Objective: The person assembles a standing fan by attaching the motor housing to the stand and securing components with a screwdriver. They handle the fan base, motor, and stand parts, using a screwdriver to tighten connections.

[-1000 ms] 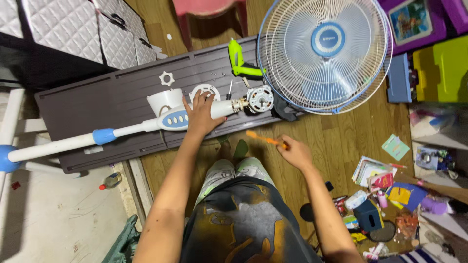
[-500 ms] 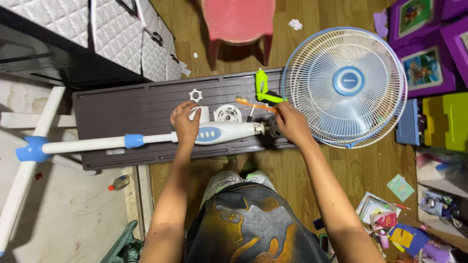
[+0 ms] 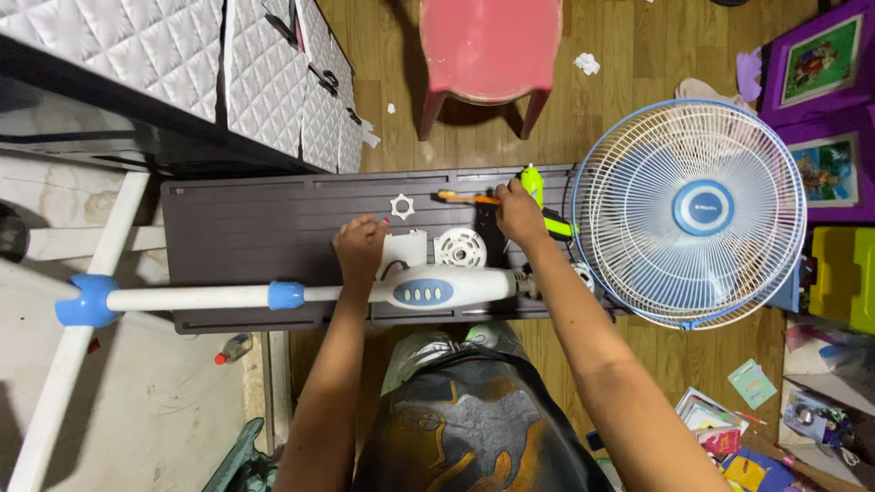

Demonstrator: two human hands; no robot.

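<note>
Holding the orange screwdriver (image 3: 467, 197) tight in the right hand (image 3: 518, 215), upper middle, above the brown table (image 3: 246, 228) | left hand (image 3: 360, 246) grip closed on the white fan pole (image 3: 365, 294), middle | best to keep pole steady, tool straight.

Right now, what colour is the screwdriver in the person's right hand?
Orange; the screwdriver shows best in the head view.

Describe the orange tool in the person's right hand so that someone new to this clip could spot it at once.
Start at the long dark board lying on the wood floor, beside the round fan cage. At its far edge, the right hand holds a thin orange screwdriver pointing left. It is the only orange thing there; the power tool beside it is lime green.
</note>
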